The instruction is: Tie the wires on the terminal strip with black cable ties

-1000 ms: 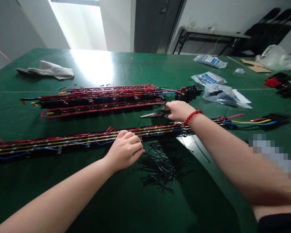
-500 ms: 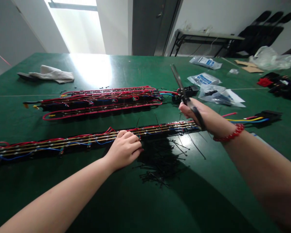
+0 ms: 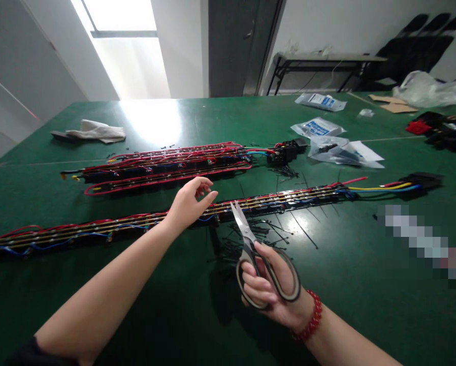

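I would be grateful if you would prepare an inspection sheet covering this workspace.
Surface: glossy green tabletop, bright glare at its far side.
Job's things: long, straight, black-and-brass wired strip; steel scissors with black-and-grey handles.
Clutter: thin black ties scattered nearby; crumpled off-white cloth; clear plastic packets with blue-and-white labels.
Hands: left hand loosely curled near the strip, no object seen in it; right hand holding the scissors, blades slightly parted.
Cables: red, yellow and blue insulated wires between the strip's right end and a black block.
Surroundings: dark grey door; narrow pale-topped table.

Pale wall [image 3: 307, 25] — grey door [image 3: 233, 56], bright window [image 3: 131, 63]
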The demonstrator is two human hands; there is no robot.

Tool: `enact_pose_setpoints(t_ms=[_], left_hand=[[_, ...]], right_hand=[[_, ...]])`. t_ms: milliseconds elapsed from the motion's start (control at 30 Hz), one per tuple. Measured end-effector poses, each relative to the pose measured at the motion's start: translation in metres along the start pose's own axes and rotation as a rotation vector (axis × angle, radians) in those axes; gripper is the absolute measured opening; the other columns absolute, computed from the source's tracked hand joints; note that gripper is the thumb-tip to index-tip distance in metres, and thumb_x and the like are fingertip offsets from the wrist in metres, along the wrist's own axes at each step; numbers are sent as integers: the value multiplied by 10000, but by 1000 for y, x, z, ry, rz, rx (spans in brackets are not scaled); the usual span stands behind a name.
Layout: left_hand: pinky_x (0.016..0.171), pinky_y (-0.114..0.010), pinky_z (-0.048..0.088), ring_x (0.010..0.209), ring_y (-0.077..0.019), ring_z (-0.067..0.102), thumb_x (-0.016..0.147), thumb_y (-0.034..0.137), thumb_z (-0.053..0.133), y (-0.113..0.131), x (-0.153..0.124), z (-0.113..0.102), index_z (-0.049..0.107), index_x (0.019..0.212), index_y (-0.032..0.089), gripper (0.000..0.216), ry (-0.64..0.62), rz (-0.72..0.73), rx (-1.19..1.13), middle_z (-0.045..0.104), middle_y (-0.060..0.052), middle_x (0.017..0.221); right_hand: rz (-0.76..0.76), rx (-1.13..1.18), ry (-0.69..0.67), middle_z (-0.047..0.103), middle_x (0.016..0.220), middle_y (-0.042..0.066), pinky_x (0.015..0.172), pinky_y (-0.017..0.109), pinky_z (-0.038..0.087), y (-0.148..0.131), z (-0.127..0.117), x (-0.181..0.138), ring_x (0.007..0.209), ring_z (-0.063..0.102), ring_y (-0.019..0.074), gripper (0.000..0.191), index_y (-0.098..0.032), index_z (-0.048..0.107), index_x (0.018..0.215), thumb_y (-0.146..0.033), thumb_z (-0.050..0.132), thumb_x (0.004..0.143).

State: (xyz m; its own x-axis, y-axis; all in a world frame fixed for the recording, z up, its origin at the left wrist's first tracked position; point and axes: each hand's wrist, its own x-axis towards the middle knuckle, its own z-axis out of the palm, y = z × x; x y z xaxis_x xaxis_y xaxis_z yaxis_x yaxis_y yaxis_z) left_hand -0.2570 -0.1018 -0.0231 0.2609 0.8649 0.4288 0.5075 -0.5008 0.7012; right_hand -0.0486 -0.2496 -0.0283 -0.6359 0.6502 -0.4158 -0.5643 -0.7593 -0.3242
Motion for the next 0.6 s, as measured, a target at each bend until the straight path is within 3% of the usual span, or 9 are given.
enact_pose_setpoints(t_ms=[67, 133, 433, 600], left_hand=[[678, -258, 481, 701, -130, 604, 844, 324, 666, -5, 19, 2, 687, 874, 195, 134, -112, -16, -45, 687, 6, 780], [675, -258, 478, 689, -130, 610, 843, 330, 660, -11, 29, 5, 704, 807, 191, 150, -147, -41, -86, 700, 5, 760], [697, -276, 486, 709, -140, 603, 835, 340, 640, -26, 26, 13, 663, 780, 182, 169, -88, -117, -213, 689, -6, 763], [701, -278, 484, 709, -137, 595, 828, 329, 636, -26, 27, 13, 649, 783, 187, 150, -92, -113, -256, 676, -1, 759]], right_hand=[[42, 43, -46, 386, 417, -90, 366, 139, 201, -1, 1, 8, 338, 228, 15, 483, -137, 561, 668, -559, 572, 902], [66, 60, -53, 392, 424, -95, 369, 128, 211, -4, 1, 17, 342, 217, 9, 476, -132, 560, 673, -544, 568, 911], [145, 121, -138, 401, 426, -92, 371, 127, 229, 0, -6, 32, 325, 232, 4, 461, -124, 554, 676, -525, 563, 904], [174, 148, -177, 408, 443, -104, 452, 151, 382, -6, -1, 39, 331, 201, 1, 463, -138, 528, 686, -534, 515, 924]])
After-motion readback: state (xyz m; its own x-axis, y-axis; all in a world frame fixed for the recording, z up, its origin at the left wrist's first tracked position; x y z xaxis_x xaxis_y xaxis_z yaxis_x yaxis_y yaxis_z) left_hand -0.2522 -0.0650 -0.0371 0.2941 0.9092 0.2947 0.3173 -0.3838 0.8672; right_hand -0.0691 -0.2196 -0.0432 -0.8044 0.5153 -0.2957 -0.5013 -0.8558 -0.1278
